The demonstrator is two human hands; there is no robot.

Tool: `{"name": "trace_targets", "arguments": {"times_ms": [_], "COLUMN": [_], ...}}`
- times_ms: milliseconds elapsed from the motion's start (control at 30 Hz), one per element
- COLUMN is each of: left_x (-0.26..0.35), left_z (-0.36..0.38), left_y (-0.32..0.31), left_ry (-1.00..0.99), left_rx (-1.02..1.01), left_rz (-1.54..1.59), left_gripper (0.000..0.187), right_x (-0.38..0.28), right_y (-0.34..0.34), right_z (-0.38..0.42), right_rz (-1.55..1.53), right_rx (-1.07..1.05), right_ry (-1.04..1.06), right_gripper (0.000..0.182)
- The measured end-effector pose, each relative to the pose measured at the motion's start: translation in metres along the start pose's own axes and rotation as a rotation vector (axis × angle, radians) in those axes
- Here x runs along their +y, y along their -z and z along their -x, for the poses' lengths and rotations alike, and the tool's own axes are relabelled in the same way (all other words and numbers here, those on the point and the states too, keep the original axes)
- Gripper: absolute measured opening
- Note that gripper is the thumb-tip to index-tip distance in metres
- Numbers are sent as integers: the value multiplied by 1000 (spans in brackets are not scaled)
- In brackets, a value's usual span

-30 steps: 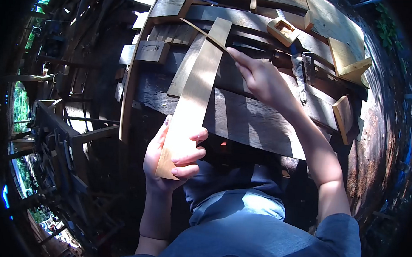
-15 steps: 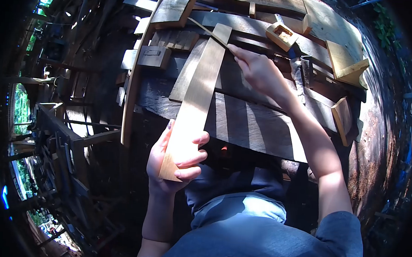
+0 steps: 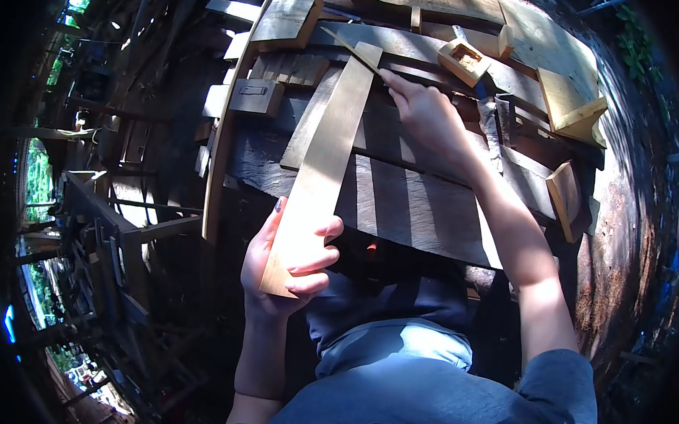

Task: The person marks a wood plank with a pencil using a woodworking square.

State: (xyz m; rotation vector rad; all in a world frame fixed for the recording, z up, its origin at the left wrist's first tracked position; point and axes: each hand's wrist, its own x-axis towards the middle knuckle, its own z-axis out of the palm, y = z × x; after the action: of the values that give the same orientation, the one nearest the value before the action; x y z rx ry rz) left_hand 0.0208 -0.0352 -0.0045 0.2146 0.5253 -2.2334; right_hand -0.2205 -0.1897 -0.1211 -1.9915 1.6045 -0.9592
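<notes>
A long flat wooden board [image 3: 331,136] slants up from my lap side to the bench. My left hand [image 3: 288,259] is wrapped round its lower end, thumb on the left edge and fingers over the right. Near the board's far end, my right hand [image 3: 419,113] grips a thin stick-like tool [image 3: 347,45], which lies across the board and points up to the left. Its handle end is hidden in my fingers, and I cannot make out what kind of tool it is.
The plank bench [image 3: 400,207] carries a wooden block [image 3: 287,19], a small block with a drawn outline [image 3: 255,97], a hollowed wooden box [image 3: 465,60] and an angled wooden piece [image 3: 575,109]. A long thin strip [image 3: 219,169] stands along the left side. A large log [image 3: 618,247] lies at right.
The thin tool and my right hand have shifted slightly to the right across the board's far end. My left hand keeps its hold on the board.
</notes>
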Motion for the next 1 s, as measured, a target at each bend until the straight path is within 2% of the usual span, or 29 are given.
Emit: {"name": "trace_targets", "arguments": {"times_ms": [33,133,167,300,367,433,533,600,700,800,867,900,967,1000], "left_x": [0,-1,-2,0,-2,-5,-4,-4,-7,-5,-3,-3,-5,-6], "left_z": [0,0,0,2,0,-1,-1,-1,-2,-2,-2,-1,0,-1], "left_y": [1,2,1,0,-1,1,5,4,4,6,7,6,3,1], "left_ry": [2,5,3,-15,-12,-9,-25,-6,-11,-1,1,-2,-10,-18], "left_rx": [7,19,13,31,20,13,10,11,15,11,15,16,20,25], "left_rz": [-14,-30,-38,-41,-57,-57,-56,-54,-70,-60,-65,-57,-56,-50], "left_gripper": [50,50,50,50,49,49,48,49,48,48,47,47,47,46], "right_x": [-22,-35,-36,11,9,2,-27,-49,-52,-17,25,16,-10,-19], "right_y": [18,35,38,-2,-4,2,19,40,50,18,-20,-17,8,21], "right_z": [19,41,32,-24,-37,-37,8,41,57,19,-21,-26,-37,-32], "right_rz": [17,-156,-78,61,117,140,58,-26,-50,-39,44,40,140,145], "right_rx": [-108,-182,-242,-84,-68,-139,-110,-219,-216,-85,130,136,-176,-172], "right_ry": [-96,-107,-190,-133,-150,-235,-180,-111,-50,-113,66,69,-299,-297], "right_gripper": [39,40,42,41,41,41,40,39,38,38,38,38,38,38]}}
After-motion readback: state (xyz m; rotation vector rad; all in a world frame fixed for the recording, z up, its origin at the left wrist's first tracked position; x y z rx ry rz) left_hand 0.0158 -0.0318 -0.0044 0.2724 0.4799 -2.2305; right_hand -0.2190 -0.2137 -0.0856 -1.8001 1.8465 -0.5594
